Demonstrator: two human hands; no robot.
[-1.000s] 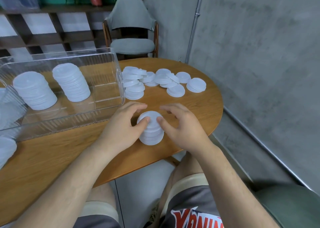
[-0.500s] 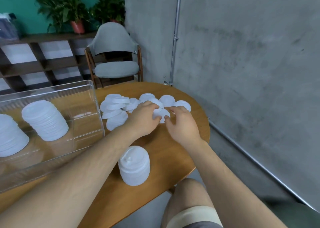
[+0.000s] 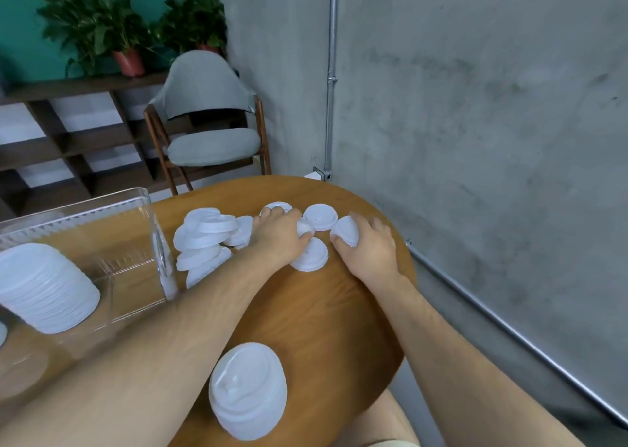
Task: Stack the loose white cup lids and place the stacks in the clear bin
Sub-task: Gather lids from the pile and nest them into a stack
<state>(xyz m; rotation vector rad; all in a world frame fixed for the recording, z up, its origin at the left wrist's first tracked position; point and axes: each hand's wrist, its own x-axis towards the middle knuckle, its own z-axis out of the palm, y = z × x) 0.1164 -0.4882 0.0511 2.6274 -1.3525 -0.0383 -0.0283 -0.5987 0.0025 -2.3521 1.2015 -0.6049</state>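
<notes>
While the head view looks down, both hands work at the far end of the wooden table (image 3: pixel 323 314). Left hand (image 3: pixel 277 235) lies palm down over the loose lids (image 3: pixel 204 239), fingers bent across them, thumb against 1 flat lid (image 3: pixel 311 258); whether it grips any, cannot tell. Right hand (image 3: pixel 370 247) pinches 1 tilted lid (image 3: pixel 345 230) between thumb and fingers, edge raised off the wood. 1 single lid (image 3: pixel 321 217) lies flat just beyond the hands. Finished stack (image 3: pixel 248 390) stands near the table's near edge, between the forearms. Clear bin (image 3: pixel 149 205) sits at left, just beside the loose lids, a tall stack (image 3: pixel 44 290) inside. Grey chair (image 3: pixel 210 120) and 2 potted plants (image 3: pixel 98 21) behind.
</notes>
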